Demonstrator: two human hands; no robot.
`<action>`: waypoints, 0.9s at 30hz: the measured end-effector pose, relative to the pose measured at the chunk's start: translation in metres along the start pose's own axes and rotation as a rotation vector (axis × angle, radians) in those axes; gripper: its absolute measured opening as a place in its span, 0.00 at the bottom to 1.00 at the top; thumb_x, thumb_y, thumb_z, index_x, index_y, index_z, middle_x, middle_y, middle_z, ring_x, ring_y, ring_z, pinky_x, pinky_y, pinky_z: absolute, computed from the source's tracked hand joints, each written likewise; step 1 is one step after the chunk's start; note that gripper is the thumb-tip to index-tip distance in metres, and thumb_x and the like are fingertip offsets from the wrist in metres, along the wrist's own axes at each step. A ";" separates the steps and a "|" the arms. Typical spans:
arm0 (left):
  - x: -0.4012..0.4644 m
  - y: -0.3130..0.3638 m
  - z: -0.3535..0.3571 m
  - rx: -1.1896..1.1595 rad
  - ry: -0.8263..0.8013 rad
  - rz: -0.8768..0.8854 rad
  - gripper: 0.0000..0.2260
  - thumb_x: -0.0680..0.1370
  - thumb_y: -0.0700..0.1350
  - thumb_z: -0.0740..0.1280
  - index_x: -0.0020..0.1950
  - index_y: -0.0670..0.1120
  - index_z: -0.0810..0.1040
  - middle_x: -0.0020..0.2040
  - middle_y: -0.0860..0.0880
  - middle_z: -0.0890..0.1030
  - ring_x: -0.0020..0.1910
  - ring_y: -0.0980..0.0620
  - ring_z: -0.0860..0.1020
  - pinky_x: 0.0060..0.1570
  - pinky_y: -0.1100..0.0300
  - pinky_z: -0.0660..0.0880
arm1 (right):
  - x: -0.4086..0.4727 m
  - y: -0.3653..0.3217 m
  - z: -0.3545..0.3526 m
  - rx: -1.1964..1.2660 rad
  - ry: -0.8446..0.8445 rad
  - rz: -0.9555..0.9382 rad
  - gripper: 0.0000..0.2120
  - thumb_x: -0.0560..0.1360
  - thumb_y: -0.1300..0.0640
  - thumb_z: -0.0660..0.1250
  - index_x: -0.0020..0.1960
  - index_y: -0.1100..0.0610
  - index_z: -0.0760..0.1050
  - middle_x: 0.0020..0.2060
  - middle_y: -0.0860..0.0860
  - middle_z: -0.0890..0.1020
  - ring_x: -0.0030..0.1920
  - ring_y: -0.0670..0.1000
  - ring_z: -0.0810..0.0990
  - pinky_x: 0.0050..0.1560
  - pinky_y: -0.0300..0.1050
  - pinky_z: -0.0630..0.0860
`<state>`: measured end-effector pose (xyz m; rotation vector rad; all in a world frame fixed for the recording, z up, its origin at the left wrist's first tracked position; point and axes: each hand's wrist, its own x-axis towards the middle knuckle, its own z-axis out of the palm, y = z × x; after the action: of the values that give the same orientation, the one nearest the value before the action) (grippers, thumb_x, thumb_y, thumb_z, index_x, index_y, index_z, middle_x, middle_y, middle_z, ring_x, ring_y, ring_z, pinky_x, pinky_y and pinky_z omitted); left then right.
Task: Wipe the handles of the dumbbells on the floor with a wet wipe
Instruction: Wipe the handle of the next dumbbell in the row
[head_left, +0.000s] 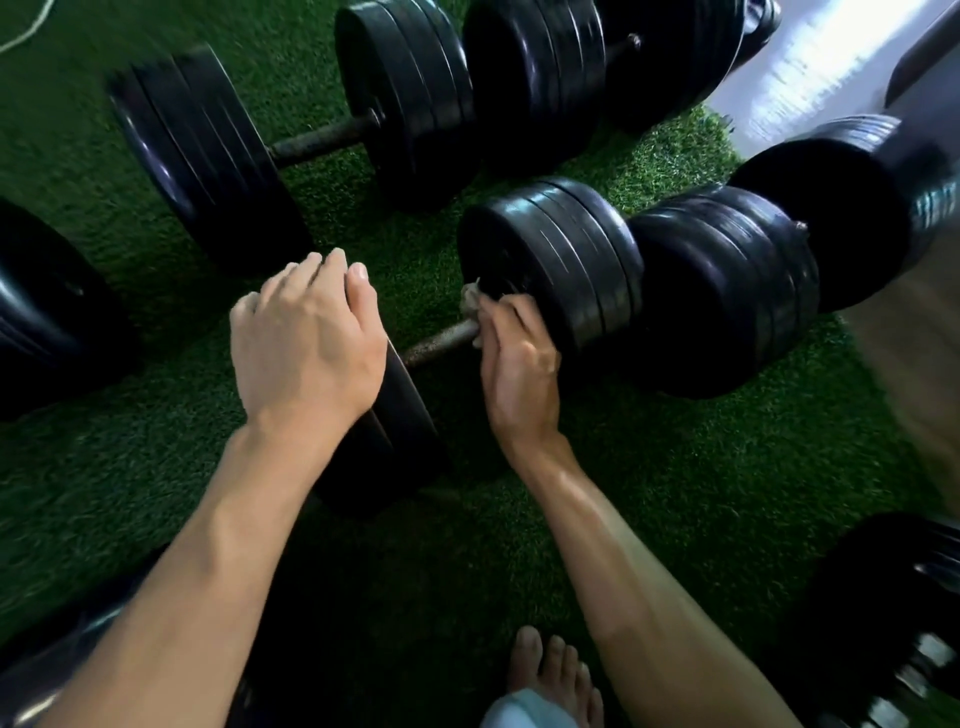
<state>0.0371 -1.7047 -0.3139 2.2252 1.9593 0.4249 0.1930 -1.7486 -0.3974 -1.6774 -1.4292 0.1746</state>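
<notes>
Right hand (519, 358) fingers wrap a crumpled grey wet wipe (471, 301) around the rusty steel dumbbell handle (441, 343); left hand (306, 343) fingers rest straight on its near black plate (400, 415).

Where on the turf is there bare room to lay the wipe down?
Open green turf lies right of the right hand, below the black dumbbell plates. A smaller patch lies between the left hand and the far rusty-handled dumbbell. The plates crowd the upper right.

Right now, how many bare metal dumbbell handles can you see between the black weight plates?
2. One rusty metal handle lies at upper left between plates; another metal handle lies at centre, where the right hand grips a wet wipe around it. Others may be hidden.
</notes>
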 end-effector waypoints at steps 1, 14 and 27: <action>0.008 -0.002 -0.001 -0.016 -0.007 -0.009 0.20 0.84 0.50 0.49 0.55 0.44 0.79 0.55 0.43 0.82 0.56 0.39 0.77 0.57 0.44 0.71 | 0.001 -0.001 0.004 0.040 -0.001 0.003 0.11 0.81 0.66 0.63 0.60 0.66 0.80 0.50 0.54 0.79 0.50 0.40 0.78 0.50 0.38 0.80; 0.021 -0.021 0.004 -0.019 0.109 0.105 0.24 0.84 0.55 0.53 0.68 0.41 0.77 0.65 0.41 0.80 0.67 0.41 0.76 0.66 0.44 0.72 | 0.024 0.004 0.025 -0.095 -0.013 0.012 0.09 0.81 0.64 0.63 0.57 0.62 0.80 0.52 0.54 0.78 0.45 0.53 0.82 0.47 0.47 0.82; 0.080 -0.026 -0.015 -0.072 -0.143 -0.126 0.21 0.85 0.56 0.50 0.45 0.47 0.77 0.43 0.47 0.75 0.43 0.42 0.71 0.46 0.52 0.65 | 0.028 -0.034 0.051 0.072 -0.203 0.013 0.07 0.78 0.67 0.65 0.51 0.65 0.82 0.46 0.60 0.80 0.46 0.47 0.75 0.49 0.38 0.70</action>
<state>0.0161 -1.6231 -0.2978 2.0160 1.9631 0.3055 0.1463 -1.7001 -0.3918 -1.6466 -1.5422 0.4090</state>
